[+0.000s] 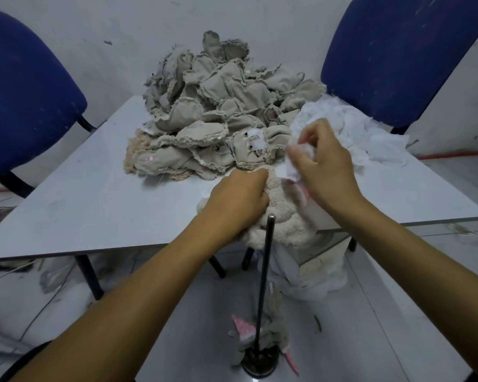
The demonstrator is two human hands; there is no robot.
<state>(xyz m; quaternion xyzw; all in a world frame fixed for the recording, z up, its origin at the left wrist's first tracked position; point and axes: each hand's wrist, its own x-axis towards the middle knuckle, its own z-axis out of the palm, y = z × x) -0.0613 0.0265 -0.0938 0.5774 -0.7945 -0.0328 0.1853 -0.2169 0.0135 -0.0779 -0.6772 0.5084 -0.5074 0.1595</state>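
Note:
A beige fuzzy plush skin (283, 208) lies at the near edge of the white table (94, 194). My left hand (239, 199) grips its left side with curled fingers. My right hand (324, 164) pinches a tuft of white stuffing (293, 161) just above the skin's opening. A large heap of grey-beige unstuffed plush skins (218, 106) fills the middle and back of the table. One skin near the front shows small eyes and a white label (255, 143).
A pile of white stuffing (351, 128) lies at the table's right. An upright black metal rod (265, 271) on a round base (260, 359) stands below my hands, with fabric scraps (271, 326) around it. Blue chairs (25, 86) (398, 51) flank the table. Cables run along the floor at left.

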